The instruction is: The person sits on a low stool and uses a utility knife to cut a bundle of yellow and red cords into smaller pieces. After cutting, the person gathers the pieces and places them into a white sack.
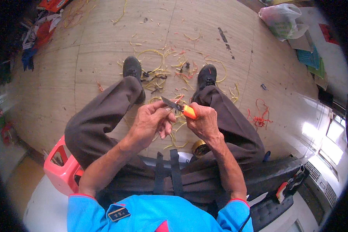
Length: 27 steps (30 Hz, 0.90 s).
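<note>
My right hand point(202, 120) is closed round the orange handle of a utility knife point(189, 111), its dark blade pointing up and left over my left fingertips. My left hand point(152, 123) pinches a thin red strand point(178, 98), perhaps a wire, between thumb and forefinger, with the other fingers curled below. The blade lies across or very near the strand; whether they touch I cannot tell. Both hands are held close together above the floor between my spread legs.
Yellow and red strands with scraps lie on the tiled floor point(92, 69). A red tangle point(261, 117) lies right, a pink plastic stool point(56, 166) at lower left, a round tin point(200, 148) beside my right leg. Bags and boards point(309, 58) line the upper right.
</note>
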Tool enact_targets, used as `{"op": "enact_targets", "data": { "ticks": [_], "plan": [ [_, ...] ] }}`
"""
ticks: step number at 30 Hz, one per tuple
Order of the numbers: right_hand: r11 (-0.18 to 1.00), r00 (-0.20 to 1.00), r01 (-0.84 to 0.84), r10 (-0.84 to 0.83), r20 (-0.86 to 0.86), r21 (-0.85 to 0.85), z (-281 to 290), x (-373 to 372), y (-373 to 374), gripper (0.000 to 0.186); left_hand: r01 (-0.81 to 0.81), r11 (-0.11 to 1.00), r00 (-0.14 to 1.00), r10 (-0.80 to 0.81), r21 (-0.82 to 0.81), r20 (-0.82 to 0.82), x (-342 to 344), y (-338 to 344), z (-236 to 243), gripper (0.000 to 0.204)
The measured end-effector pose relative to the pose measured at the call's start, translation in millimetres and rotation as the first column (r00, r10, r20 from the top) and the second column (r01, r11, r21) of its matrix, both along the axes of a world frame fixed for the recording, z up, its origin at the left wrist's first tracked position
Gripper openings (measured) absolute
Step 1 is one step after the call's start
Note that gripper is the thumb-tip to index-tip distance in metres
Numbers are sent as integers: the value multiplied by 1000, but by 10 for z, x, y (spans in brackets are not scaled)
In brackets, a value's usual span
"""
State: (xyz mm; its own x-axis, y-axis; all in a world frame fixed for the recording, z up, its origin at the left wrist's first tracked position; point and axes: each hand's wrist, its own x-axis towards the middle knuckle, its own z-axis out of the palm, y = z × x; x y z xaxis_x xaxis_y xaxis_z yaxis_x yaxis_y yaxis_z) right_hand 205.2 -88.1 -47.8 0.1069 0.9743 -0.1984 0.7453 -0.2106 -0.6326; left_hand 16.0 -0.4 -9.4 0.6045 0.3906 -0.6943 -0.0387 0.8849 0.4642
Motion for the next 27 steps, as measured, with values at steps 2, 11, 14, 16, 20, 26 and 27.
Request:
{"op": "enact_targets", "data": {
  "ticks": [2,11,14,16,20,26,27],
  "plan": [
    [1000,1000,-8,8,18,3,-34,-7,-9,12,-16,1000,1000,16,-15,-6,-9,-2,-7,25],
    [998,998,35,-38,52,46,-50,-4,34,17,21,1000,999,-21,4,-38,-2,4,41,26],
    [995,996,60,-65,56,83,-76,17,64,22,7,1000,1000,-7,-21,-12,-8,23,63,27],
    [996,993,56,-64,96,76,-133,20,66,25,-10,999,1000,10,-52,6,-13,28,61,29],
    [994,991,66,-75,110,84,-162,32,92,25,-40,994,998,44,-103,37,-29,17,34,32],
    [947,962,270,-257,92,-173,-451,428,17,12,-11,994,995,21,-110,97,-45,76,256,41],
    [949,958,285,-285,23,-134,-482,426,-2,17,8,995,989,6,-99,149,-66,110,309,43]
  ]
}}
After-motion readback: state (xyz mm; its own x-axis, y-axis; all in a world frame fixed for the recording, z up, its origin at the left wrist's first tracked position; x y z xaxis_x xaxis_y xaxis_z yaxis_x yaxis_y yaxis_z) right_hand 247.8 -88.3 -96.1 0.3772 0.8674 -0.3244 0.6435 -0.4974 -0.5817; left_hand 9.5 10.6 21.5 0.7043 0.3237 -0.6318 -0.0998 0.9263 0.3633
